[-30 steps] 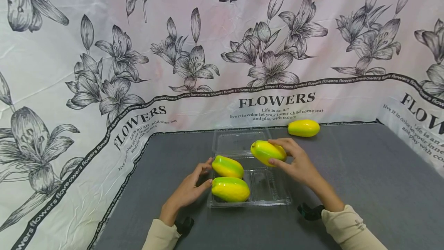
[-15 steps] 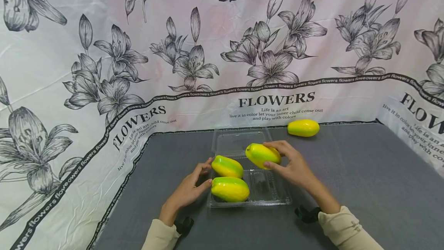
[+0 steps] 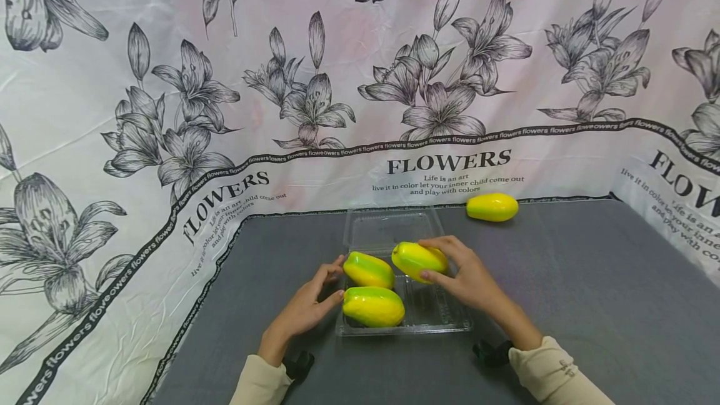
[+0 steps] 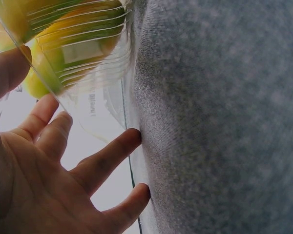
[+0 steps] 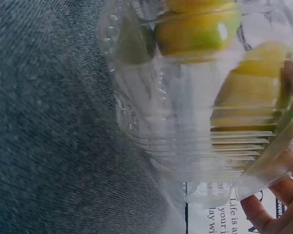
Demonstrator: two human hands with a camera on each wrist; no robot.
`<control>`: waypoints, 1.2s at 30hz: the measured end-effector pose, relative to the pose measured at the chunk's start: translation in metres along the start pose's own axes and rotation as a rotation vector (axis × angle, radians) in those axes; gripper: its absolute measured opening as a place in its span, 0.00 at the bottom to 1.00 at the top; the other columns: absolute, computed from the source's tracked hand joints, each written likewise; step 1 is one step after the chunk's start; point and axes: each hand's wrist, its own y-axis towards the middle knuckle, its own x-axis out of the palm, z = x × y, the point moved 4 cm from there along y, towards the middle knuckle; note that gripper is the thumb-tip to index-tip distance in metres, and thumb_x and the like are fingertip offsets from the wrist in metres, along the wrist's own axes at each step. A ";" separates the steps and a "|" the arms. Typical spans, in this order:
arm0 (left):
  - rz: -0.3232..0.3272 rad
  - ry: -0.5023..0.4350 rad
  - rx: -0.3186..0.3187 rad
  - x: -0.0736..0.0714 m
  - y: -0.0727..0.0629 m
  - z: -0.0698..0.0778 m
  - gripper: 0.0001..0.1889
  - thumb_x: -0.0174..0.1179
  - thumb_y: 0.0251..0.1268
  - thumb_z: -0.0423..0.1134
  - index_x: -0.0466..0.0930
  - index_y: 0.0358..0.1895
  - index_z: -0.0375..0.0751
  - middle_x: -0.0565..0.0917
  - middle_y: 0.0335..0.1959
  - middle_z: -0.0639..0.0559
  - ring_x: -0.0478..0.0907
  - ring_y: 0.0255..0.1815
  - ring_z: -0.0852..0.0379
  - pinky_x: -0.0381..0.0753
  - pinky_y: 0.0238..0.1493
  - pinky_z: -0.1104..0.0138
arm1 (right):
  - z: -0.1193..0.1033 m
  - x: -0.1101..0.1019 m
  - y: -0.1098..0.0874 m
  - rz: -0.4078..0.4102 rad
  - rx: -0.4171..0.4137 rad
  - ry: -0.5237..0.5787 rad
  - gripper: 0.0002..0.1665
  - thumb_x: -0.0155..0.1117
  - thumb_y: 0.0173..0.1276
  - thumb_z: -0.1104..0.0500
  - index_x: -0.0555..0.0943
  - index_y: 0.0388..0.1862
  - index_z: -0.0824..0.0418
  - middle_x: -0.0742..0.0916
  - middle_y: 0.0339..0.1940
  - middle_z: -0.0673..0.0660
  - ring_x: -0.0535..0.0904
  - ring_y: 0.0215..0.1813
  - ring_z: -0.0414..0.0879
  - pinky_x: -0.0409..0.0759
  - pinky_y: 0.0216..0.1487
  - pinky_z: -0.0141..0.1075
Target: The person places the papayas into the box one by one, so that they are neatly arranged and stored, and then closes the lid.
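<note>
From where I stand, a glossy yellow oblong fruit with a green flush [image 3: 409, 260] is over the back right part of a shallow clear plastic tray [image 3: 439, 329]. The person's right hand [image 3: 472, 277] grips it from the right, thumb on the near side and fingers over the far side; whether its underside touches the tray floor, I can't tell. Just left of it, inside the tray, lies a second yellow-and-green oblong fruit [image 3: 368, 270], and nearer the person a third plump yellow fruit with a green top [image 3: 374, 308], the two side by side along the left half.

The left hand [image 3: 300, 305] grips nothing: its fingers are spread, the thumb and nearest fingertips at the tray's left edge, the others reaching down to the table. Behind the tray lies its clear plastic lid [image 3: 394, 231], folded back. Farther off to the right, a fourth, mostly yellow oblong fruit [image 3: 492, 207] rests on the grey cloth-covered table [image 3: 590, 274], close to a white-and-pink curtain printed with black lilies [image 3: 343, 111]. Both arms wear cream sleeves [image 3: 562, 370].
</note>
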 end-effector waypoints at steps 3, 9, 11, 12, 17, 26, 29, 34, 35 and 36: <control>0.000 -0.002 -0.002 0.000 0.000 0.000 0.24 0.57 0.77 0.51 0.64 0.69 0.51 0.55 0.84 0.58 0.70 0.74 0.42 0.74 0.67 0.39 | 0.001 0.003 0.000 0.011 -0.020 -0.001 0.34 0.78 0.61 0.55 0.79 0.66 0.55 0.84 0.59 0.55 0.81 0.56 0.51 0.80 0.52 0.49; 0.002 -0.001 -0.004 0.001 -0.001 -0.002 0.24 0.57 0.77 0.52 0.64 0.69 0.52 0.55 0.84 0.59 0.70 0.75 0.43 0.75 0.66 0.39 | 0.003 0.008 -0.001 0.023 -0.018 -0.031 0.34 0.79 0.60 0.54 0.80 0.66 0.52 0.85 0.58 0.56 0.80 0.56 0.52 0.64 0.51 0.45; 0.001 -0.004 -0.005 0.001 -0.001 -0.002 0.25 0.57 0.77 0.52 0.64 0.69 0.51 0.55 0.84 0.59 0.70 0.75 0.42 0.75 0.66 0.39 | 0.003 0.010 -0.001 0.029 -0.013 -0.051 0.35 0.79 0.59 0.53 0.80 0.66 0.52 0.85 0.59 0.55 0.80 0.58 0.53 0.61 0.50 0.43; 0.000 -0.006 -0.005 0.001 -0.001 -0.001 0.25 0.57 0.77 0.52 0.64 0.70 0.51 0.55 0.84 0.59 0.70 0.75 0.42 0.75 0.66 0.39 | 0.004 0.011 -0.001 0.032 -0.009 -0.058 0.35 0.79 0.59 0.53 0.80 0.66 0.52 0.85 0.59 0.55 0.80 0.59 0.53 0.61 0.50 0.43; 0.000 -0.003 -0.004 0.001 -0.001 -0.001 0.25 0.57 0.77 0.52 0.64 0.70 0.51 0.55 0.84 0.59 0.70 0.75 0.42 0.74 0.67 0.38 | 0.006 0.014 -0.003 0.035 0.005 -0.097 0.35 0.80 0.58 0.52 0.80 0.65 0.52 0.85 0.59 0.57 0.79 0.59 0.56 0.60 0.50 0.43; -0.004 -0.002 0.012 0.001 0.001 0.000 0.26 0.56 0.77 0.52 0.64 0.70 0.47 0.56 0.84 0.58 0.70 0.75 0.42 0.73 0.68 0.39 | 0.004 0.016 -0.004 0.023 0.023 -0.150 0.34 0.80 0.58 0.51 0.81 0.65 0.52 0.86 0.57 0.56 0.79 0.54 0.53 0.60 0.47 0.42; -0.005 -0.002 0.019 0.001 0.001 0.000 0.26 0.56 0.77 0.52 0.64 0.70 0.45 0.56 0.84 0.57 0.71 0.74 0.42 0.74 0.68 0.40 | 0.003 0.017 -0.004 0.017 0.039 -0.163 0.34 0.80 0.58 0.50 0.81 0.64 0.51 0.87 0.57 0.56 0.79 0.53 0.52 0.60 0.46 0.41; -0.005 -0.004 0.018 0.001 0.000 -0.001 0.26 0.56 0.77 0.52 0.64 0.70 0.46 0.56 0.84 0.57 0.71 0.74 0.42 0.73 0.68 0.40 | 0.001 0.018 -0.006 0.004 0.073 -0.167 0.34 0.79 0.60 0.49 0.81 0.66 0.51 0.86 0.59 0.56 0.79 0.55 0.52 0.63 0.47 0.42; -0.005 -0.004 0.019 0.001 0.000 -0.001 0.26 0.56 0.77 0.52 0.64 0.70 0.46 0.56 0.84 0.57 0.71 0.74 0.42 0.73 0.68 0.40 | 0.001 0.018 -0.006 0.004 0.076 -0.166 0.35 0.79 0.60 0.49 0.81 0.66 0.52 0.86 0.59 0.56 0.79 0.56 0.53 0.63 0.48 0.42; -0.004 -0.004 0.019 0.002 0.000 -0.002 0.26 0.56 0.77 0.52 0.64 0.70 0.46 0.56 0.84 0.57 0.71 0.74 0.42 0.73 0.68 0.40 | 0.001 0.019 -0.006 0.002 0.080 -0.166 0.34 0.79 0.60 0.49 0.81 0.66 0.52 0.86 0.59 0.56 0.78 0.56 0.53 0.64 0.48 0.42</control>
